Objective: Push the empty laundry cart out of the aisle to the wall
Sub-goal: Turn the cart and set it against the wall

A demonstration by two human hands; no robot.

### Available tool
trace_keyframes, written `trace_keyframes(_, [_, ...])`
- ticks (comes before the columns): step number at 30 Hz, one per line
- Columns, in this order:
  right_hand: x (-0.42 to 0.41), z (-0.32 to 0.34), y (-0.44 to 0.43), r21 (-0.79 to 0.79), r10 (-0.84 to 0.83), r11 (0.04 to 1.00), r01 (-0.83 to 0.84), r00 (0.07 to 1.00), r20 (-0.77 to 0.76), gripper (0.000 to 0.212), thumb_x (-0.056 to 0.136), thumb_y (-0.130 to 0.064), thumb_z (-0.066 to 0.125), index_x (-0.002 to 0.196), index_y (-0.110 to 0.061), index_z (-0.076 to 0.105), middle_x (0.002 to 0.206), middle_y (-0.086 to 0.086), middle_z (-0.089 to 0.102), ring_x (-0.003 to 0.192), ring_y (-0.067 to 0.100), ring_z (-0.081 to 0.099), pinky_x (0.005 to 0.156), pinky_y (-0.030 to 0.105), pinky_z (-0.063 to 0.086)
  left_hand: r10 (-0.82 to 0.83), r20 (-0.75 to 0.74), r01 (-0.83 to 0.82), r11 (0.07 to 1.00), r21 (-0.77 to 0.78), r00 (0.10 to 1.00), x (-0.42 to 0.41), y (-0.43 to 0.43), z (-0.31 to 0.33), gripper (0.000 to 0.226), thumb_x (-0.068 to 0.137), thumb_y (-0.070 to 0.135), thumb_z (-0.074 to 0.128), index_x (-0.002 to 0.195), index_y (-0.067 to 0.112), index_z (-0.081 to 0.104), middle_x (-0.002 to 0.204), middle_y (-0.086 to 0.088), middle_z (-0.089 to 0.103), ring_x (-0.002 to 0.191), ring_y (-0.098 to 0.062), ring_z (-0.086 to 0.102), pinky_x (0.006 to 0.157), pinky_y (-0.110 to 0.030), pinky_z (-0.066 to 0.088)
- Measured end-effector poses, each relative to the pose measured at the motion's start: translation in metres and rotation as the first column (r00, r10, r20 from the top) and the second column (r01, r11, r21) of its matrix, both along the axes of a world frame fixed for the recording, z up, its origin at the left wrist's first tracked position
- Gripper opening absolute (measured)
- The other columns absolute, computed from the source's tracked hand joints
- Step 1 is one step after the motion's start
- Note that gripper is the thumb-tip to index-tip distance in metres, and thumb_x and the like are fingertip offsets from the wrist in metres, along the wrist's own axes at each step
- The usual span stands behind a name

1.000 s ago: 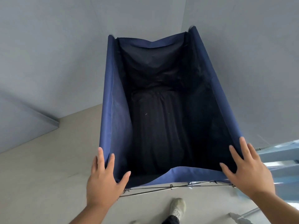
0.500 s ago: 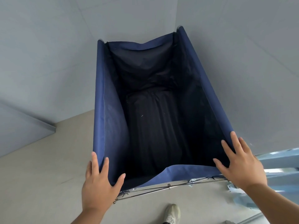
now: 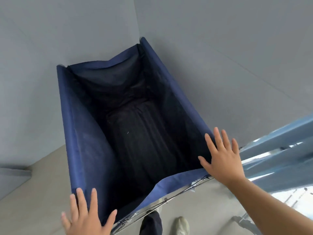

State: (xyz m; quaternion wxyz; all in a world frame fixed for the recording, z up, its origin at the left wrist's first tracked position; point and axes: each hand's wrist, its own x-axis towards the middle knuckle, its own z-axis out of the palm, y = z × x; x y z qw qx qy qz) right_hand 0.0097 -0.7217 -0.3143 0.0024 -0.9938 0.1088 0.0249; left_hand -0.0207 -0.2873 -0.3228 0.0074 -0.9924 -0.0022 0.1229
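In the corner where two grey walls [image 3: 220, 48] meet: one laundry cart [image 3: 81, 150], blue fabric sides, dark lining, nothing inside; its far end sits close against the corner, though whether it touches the walls cannot be told. Metal frame [image 3: 169, 200] shows under the sagging near edge of the cart. Step in hand, by judgement: the final stretch of the push, cart nearly parked. Next move likely calls for a short, even shove to seat the cart against the walls, then letting go. Left hand [image 3: 86, 217]: fingers spread wide, palm flat over the cart's near left corner, gripping nothing. Right hand [image 3: 223, 160]: fingers splayed wide, flat on the cart's near right corner, holding nothing. Beyond the cart's right side: blue slatted structure [image 3: 279, 150], blurred. Below the cart's near edge: floor [image 3: 33, 192], one shoe [image 3: 182, 224].
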Motion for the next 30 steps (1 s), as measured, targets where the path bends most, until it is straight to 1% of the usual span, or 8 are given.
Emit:
trace_keyframes(2, [-0.004, 0.008, 0.014, 0.088, -0.183, 0.980, 0.179, 0.982, 0.039, 0.085, 0.085, -0.059, 0.063, 0.154, -0.018, 0.035, 0.166, 0.020, 0.020, 0.153, 0.043, 0.016, 0.118, 0.063, 0.018, -0.119, -0.029, 0.119, 0.993, 0.014, 0.992, 0.010, -0.009, 0.003, 0.101, 0.078, 0.088, 0.018, 0.142, 0.014, 0.045, 0.154, -0.028, 0.039, 0.137, -0.051, 0.039, 0.103, -0.073, 0.027])
trace_keyframes(5, [-0.014, 0.018, 0.035, 0.227, -0.435, 0.882, 0.413, 0.899, 0.052, 0.085, 0.087, -0.061, 0.058, 0.156, -0.022, 0.025, 0.169, 0.018, 0.004, 0.156, 0.038, 0.001, 0.121, 0.060, 0.011, -0.283, -0.113, 0.284, 0.959, -0.009, 0.952, 0.058, -0.048, 0.016, 0.102, 0.079, 0.088, 0.016, 0.144, 0.015, 0.046, 0.152, -0.025, 0.044, 0.134, -0.047, 0.044, 0.096, -0.075, 0.037])
trace_keyframes(10, [-0.027, 0.012, 0.057, 0.379, -0.650, 0.701, 0.605, 0.760, -0.010, 0.085, 0.093, -0.063, 0.047, 0.160, -0.028, 0.009, 0.169, 0.009, -0.020, 0.154, 0.028, -0.023, 0.123, 0.048, -0.008, -0.570, 0.005, 0.567, 0.816, -0.113, 0.822, 0.173, -0.160, 0.035, 0.098, 0.085, 0.083, 0.011, 0.159, 0.019, 0.011, 0.167, -0.019, 0.003, 0.155, -0.038, 0.006, 0.118, -0.062, 0.018])
trace_keyframes(14, [-0.019, 0.002, 0.053, 0.404, -0.684, 0.648, 0.646, 0.727, -0.066, 0.088, 0.091, -0.065, 0.049, 0.161, -0.026, 0.011, 0.170, 0.012, -0.014, 0.155, 0.034, -0.016, 0.124, 0.051, 0.001, -0.758, 0.091, 0.764, 0.641, -0.077, 0.646, 0.250, -0.260, 0.036, 0.084, 0.089, 0.075, 0.003, 0.154, 0.027, -0.018, 0.166, -0.017, -0.017, 0.155, -0.038, -0.008, 0.123, -0.058, 0.012])
trace_keyframes(16, [-0.014, -0.003, 0.051, 0.375, -0.675, 0.667, 0.644, 0.735, -0.061, 0.090, 0.089, -0.068, 0.052, 0.160, -0.025, 0.016, 0.170, 0.015, -0.003, 0.155, 0.040, -0.007, 0.123, 0.054, 0.011, -0.813, 0.092, 0.818, 0.573, -0.050, 0.575, 0.277, -0.299, 0.033, 0.081, 0.089, 0.073, 0.003, 0.156, 0.031, -0.015, 0.166, -0.016, -0.018, 0.154, -0.038, -0.011, 0.123, -0.059, 0.010])
trace_keyframes(20, [-0.009, -0.011, 0.050, 0.361, -0.681, 0.675, 0.644, 0.731, -0.031, 0.090, 0.085, -0.069, 0.054, 0.157, -0.027, 0.020, 0.169, 0.017, 0.009, 0.154, 0.045, 0.004, 0.119, 0.059, 0.020, -0.859, 0.023, 0.858, 0.512, 0.029, 0.512, 0.313, -0.334, 0.021, 0.084, 0.085, 0.079, -0.001, 0.157, 0.035, -0.001, 0.168, -0.013, -0.011, 0.154, -0.039, -0.011, 0.120, -0.061, 0.007])
trace_keyframes(24, [0.000, -0.013, 0.044, 0.358, -0.673, 0.685, 0.635, 0.740, -0.026, 0.089, 0.084, -0.068, 0.054, 0.156, -0.028, 0.021, 0.169, 0.016, 0.010, 0.153, 0.045, 0.007, 0.118, 0.060, 0.022, -0.839, -0.015, 0.839, 0.544, -0.020, 0.544, 0.327, -0.335, 0.013, 0.094, 0.079, 0.084, -0.003, 0.156, 0.033, 0.018, 0.169, -0.009, 0.003, 0.155, -0.035, -0.009, 0.120, -0.062, 0.009])
trace_keyframes(30, [0.023, -0.010, 0.028, 0.360, -0.645, 0.706, 0.610, 0.763, -0.027, 0.090, 0.084, -0.066, 0.057, 0.157, -0.028, 0.020, 0.169, 0.015, 0.011, 0.153, 0.045, 0.010, 0.117, 0.061, 0.024, -0.811, -0.058, 0.809, 0.585, -0.055, 0.582, 0.351, -0.346, 0.016, 0.088, 0.082, 0.083, 0.005, 0.154, 0.035, 0.021, 0.169, -0.007, 0.001, 0.154, -0.034, -0.014, 0.119, -0.063, 0.011])
